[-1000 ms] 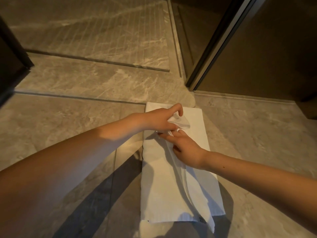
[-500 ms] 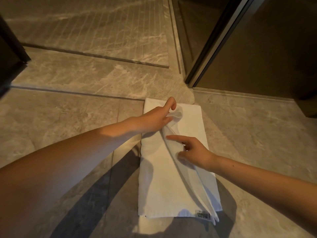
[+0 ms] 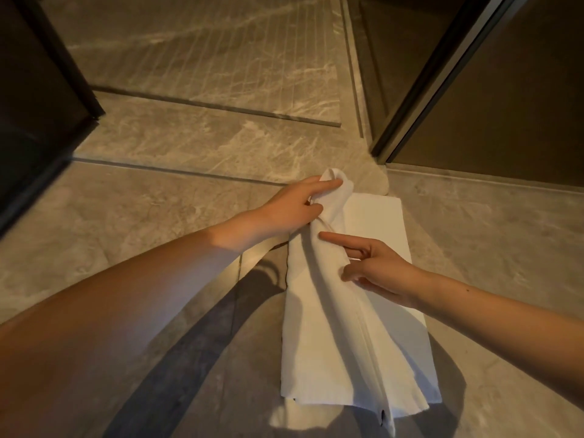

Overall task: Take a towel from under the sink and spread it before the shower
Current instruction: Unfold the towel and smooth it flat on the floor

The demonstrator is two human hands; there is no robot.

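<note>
A white folded cloth towel (image 3: pixel 319 358) lies on the grey marble floor (image 3: pixel 142 216), its top layer raised in a ridge that the right hand (image 3: pixel 379 270) touches with forefinger outstretched and thumb apart, while beyond it the left hand (image 3: pixel 294 207) pinches the lifted corner near the grooved shower floor (image 3: pixel 205 58).

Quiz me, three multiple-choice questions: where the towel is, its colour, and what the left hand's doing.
1. Where does the towel lie? A on a shelf; B on the marble floor; C in a sink.
2. Its colour? A white; B blue; C red.
3. The left hand? A flat on the floor; B hanging empty; C gripping the towel's raised end.
Answers: B, marble shows around it; A, plainly white throughout; C, it curls round the lifted cloth.
</note>
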